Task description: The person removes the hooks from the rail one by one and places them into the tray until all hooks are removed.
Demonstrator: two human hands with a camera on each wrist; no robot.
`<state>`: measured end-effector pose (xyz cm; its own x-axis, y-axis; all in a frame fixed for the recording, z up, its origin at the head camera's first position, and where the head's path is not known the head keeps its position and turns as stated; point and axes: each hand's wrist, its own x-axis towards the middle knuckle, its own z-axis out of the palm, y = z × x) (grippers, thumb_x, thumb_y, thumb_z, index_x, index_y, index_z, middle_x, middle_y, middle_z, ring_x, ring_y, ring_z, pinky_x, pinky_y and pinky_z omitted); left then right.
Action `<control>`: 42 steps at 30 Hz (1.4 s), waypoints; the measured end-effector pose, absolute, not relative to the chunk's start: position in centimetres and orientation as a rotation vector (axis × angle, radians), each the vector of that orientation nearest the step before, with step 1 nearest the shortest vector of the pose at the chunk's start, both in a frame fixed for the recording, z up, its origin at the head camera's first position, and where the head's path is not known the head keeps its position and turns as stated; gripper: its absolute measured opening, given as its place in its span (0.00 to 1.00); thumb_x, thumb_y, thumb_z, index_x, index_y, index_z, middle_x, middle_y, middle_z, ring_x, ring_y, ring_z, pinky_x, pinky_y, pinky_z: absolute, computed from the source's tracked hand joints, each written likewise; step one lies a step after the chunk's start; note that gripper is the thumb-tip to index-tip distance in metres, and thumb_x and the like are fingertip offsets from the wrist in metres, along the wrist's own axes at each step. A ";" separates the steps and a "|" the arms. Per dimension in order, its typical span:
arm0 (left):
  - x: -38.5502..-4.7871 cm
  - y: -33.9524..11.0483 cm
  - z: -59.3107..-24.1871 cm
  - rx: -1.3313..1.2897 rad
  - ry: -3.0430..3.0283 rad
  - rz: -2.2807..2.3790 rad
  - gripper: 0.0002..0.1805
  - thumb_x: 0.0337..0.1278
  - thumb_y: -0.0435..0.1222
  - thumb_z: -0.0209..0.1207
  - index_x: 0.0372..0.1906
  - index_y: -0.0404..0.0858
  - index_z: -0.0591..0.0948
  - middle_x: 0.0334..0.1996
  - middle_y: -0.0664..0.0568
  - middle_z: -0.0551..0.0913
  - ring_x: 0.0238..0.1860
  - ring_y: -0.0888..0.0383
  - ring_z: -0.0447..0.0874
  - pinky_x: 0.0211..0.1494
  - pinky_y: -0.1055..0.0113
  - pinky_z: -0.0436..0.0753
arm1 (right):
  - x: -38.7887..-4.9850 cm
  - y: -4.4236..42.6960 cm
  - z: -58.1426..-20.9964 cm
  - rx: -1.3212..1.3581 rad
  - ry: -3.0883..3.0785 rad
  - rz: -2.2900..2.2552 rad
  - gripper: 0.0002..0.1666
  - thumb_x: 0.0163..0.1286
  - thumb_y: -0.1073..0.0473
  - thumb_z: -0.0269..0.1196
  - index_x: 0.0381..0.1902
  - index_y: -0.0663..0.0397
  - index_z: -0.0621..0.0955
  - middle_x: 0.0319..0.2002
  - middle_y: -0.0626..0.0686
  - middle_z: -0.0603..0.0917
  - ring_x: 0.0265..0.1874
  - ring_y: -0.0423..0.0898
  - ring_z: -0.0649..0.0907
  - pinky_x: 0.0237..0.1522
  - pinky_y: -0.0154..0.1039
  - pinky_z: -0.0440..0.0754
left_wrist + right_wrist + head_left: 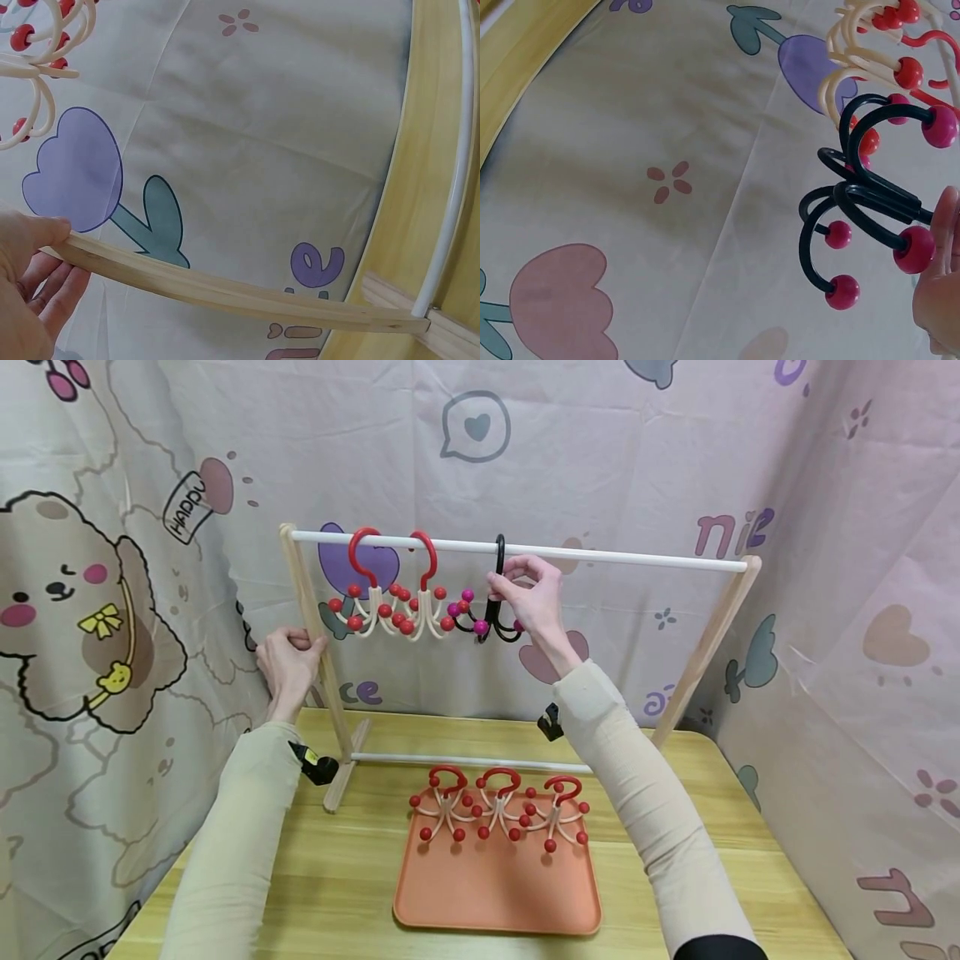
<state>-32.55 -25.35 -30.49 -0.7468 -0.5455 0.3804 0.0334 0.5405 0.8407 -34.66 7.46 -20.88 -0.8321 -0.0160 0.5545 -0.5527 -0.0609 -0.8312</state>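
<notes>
My left hand (pixel 288 664) grips the left wooden post (pixel 225 289) of a small hanging rack, thumb on one side and fingers on the other. My right hand (pixel 536 597) pinches the stem of a black multi-prong hanger (pixel 877 199) with magenta ball tips. Its black hook loops over the rack's white top rail (pixel 615 557). Left of it, two cream multi-prong hangers with red balls, a nearer one (pixel 425 602) and a farther one (pixel 374 602), hang from the same rail by red hooks. In the right wrist view only part of the right hand shows.
An orange tray (pixel 495 893) lies on the wooden table (pixel 337 877), with three more cream hangers (pixel 498 810) along its far side. The rack's lower white rail (pixel 465 762) runs behind it. Patterned curtains surround the table at the back and sides.
</notes>
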 end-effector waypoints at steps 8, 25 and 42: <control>-32.6 -25.4 -30.5 0.401 -2.142 -1.194 0.17 0.60 0.39 0.66 0.45 0.29 0.82 0.30 0.54 0.75 0.59 0.40 0.68 0.68 0.50 0.62 | -34.5 7.8 -20.3 0.621 -1.799 1.956 0.07 0.62 0.72 0.68 0.36 0.63 0.80 0.24 0.46 0.80 0.19 0.37 0.84 0.30 0.32 0.86; -32.7 -25.6 -30.5 0.395 -2.137 -1.184 0.17 0.59 0.40 0.67 0.43 0.29 0.83 0.28 0.56 0.75 0.58 0.40 0.70 0.69 0.50 0.62 | -33.8 8.6 -19.8 0.636 -1.743 1.956 0.08 0.63 0.71 0.69 0.38 0.61 0.80 0.24 0.45 0.82 0.17 0.38 0.82 0.27 0.32 0.84; -32.8 -25.7 -30.6 0.423 -2.168 -1.187 0.18 0.61 0.41 0.66 0.46 0.30 0.82 0.31 0.54 0.76 0.60 0.41 0.69 0.68 0.51 0.63 | -33.0 10.6 -20.2 0.657 -1.705 2.011 0.10 0.63 0.69 0.69 0.36 0.53 0.79 0.23 0.44 0.86 0.18 0.39 0.85 0.28 0.34 0.86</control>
<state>-32.77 -25.71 -30.58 -0.7540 -0.5438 0.3684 0.0172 0.5442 0.8388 -32.99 10.56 -20.21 -0.7994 0.0151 0.6005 -0.5949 -0.1589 -0.7879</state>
